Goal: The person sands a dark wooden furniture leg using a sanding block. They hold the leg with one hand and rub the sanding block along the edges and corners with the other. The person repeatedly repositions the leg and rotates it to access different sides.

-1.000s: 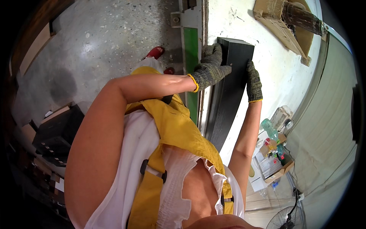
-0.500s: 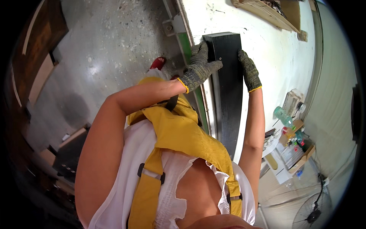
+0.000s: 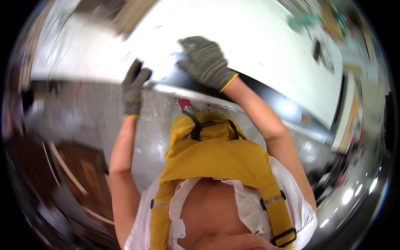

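A long black board point(image 3: 266, 98) lies along the near edge of the white tabletop point(image 3: 250, 41), running from the middle toward the right. My right hand point(image 3: 206, 62), in a grey knitted glove with a yellow cuff, is over the board's left part. Its fingers stretch out to the left and its thumb is apart, with nothing gripped; whether the palm touches the board I cannot tell. Off the board's left end, my left hand point(image 3: 133, 89) wears a matching glove and hangs by the table edge. Its fingers are apart and nothing is in them, though motion blurs them slightly.
A blurred wooden box point(image 3: 135, 14) sits on the table's far left. Green bottles point(image 3: 301, 21) and a small dark object point(image 3: 317, 51) are toward the far right. Brown wooden panels point(image 3: 83, 171) are at lower left, over a grey floor point(image 3: 154, 133).
My view has swung round, so the board now runs left to right. My left hand has come off the board. My right hand has shifted from its side to over its top.
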Tool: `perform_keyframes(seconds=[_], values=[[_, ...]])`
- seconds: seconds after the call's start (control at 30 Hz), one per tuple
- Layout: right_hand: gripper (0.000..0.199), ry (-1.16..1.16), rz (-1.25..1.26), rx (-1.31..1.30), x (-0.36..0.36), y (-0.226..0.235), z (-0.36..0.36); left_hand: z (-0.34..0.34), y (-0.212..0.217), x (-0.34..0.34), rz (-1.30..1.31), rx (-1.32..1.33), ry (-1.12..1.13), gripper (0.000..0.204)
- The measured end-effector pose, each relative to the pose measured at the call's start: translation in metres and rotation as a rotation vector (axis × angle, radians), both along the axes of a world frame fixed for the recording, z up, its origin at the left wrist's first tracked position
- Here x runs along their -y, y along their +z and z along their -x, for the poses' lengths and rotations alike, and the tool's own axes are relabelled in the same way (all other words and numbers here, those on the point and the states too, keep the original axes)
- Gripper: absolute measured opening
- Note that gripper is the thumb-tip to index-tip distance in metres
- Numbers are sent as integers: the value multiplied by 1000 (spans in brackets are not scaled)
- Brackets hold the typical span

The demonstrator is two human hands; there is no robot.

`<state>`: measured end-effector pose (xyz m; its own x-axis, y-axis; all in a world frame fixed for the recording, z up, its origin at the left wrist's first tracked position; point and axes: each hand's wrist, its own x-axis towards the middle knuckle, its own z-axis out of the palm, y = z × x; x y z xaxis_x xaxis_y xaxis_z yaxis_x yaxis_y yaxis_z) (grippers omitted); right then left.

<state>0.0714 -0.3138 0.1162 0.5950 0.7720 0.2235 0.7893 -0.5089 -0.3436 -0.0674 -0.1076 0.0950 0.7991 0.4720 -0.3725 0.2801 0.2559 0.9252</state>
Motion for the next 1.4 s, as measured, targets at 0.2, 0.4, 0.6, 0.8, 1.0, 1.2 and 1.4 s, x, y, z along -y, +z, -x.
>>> perform_keyframes(seconds=[0.2,0.4,0.6,0.8,1.0,1.2,1.4], values=[[66,-473,211,37,142,19,59,-33,7,-34,-190,-182,-562,54],[67,-784,224,110,271,-14,95,-38,0,-51,-348,-230,-761,54],[77,-782,128,-12,271,-27,94,-44,14,-56,-522,-244,-903,48],[67,-642,-283,84,288,-39,103,-73,9,-61,-1249,-426,-838,68],[40,-491,-710,-23,413,-10,169,-96,33,159,-1452,414,-679,61],[27,-986,-843,-193,578,-80,280,-75,74,470,-1432,919,-1299,61],[25,-1433,-749,-317,630,-116,361,-88,61,654,-1148,741,-1648,89]])
